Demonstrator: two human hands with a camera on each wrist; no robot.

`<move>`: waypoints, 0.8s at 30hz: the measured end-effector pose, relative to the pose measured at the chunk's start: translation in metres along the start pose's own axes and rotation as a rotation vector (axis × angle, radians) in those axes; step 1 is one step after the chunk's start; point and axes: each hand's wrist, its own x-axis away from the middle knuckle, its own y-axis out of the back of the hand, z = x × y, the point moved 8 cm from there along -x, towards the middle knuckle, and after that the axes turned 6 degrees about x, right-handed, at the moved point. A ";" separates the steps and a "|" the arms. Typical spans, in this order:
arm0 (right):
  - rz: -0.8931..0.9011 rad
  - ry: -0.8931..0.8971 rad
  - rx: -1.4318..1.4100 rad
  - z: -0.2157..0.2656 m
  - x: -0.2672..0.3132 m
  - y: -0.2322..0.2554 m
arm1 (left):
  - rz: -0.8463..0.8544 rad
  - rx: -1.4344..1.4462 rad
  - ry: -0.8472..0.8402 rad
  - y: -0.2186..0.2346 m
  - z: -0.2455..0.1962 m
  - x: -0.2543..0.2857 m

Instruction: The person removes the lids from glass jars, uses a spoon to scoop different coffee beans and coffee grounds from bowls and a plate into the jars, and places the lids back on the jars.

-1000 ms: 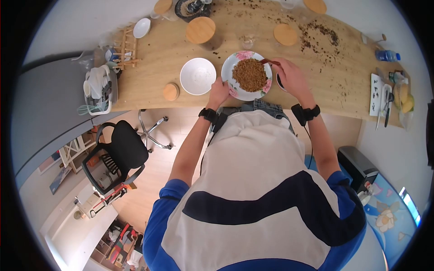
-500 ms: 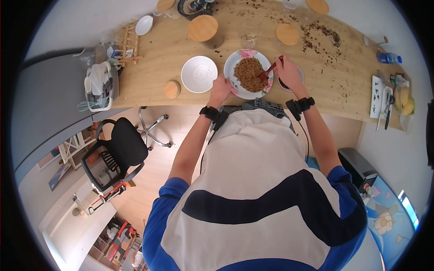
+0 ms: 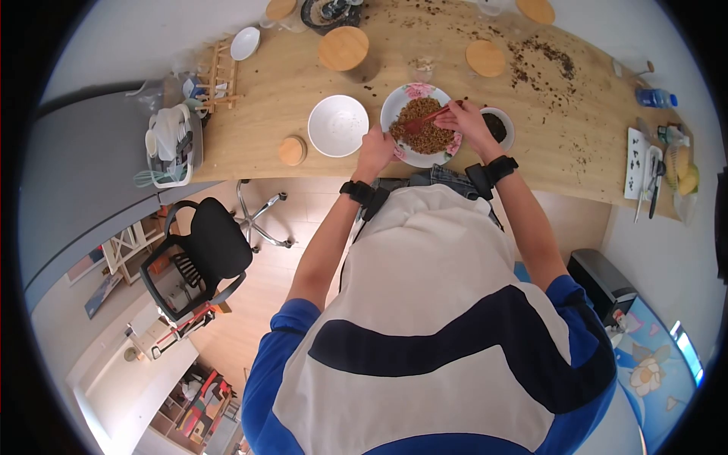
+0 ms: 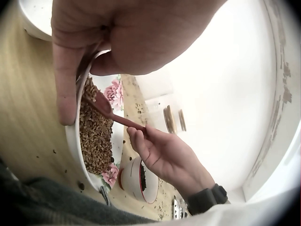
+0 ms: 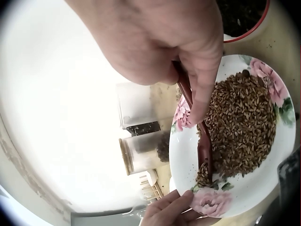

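Note:
A white plate with pink flowers [image 5: 186, 150] carries a heap of brown grains [image 5: 242, 127]. My left hand [image 3: 374, 152] grips the plate's left rim, thumb on the inner side and fingers outside, as the left wrist view shows. In my right hand [image 3: 472, 127] is the handle of a reddish-brown spoon [image 4: 123, 121], pinched between thumb and fingers. The spoon's bowl [image 5: 205, 153] lies at the left part of the heap, with some grains at its tip. Right of the plate, close to my right hand, stands a white bowl with a red rim [image 4: 134, 176], holding dark bits.
A larger white bowl [image 3: 312, 125] stands left of the plate, near a small wooden-lidded container [image 3: 292, 151]. Behind are a wooden-lidded jar [image 3: 343, 48] and a small clear cup [image 3: 422, 68]. Dark crumbs [image 3: 550, 61] are strewn over the table's far right.
My right hand has moved left over the plate, carrying the spoon from the heap's right side to its left. The red-rimmed bowl has come into fuller view. My left hand keeps its grip.

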 end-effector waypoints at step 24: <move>-0.116 0.147 -0.284 0.023 0.026 0.047 | -0.077 -0.102 0.074 0.018 -0.028 0.000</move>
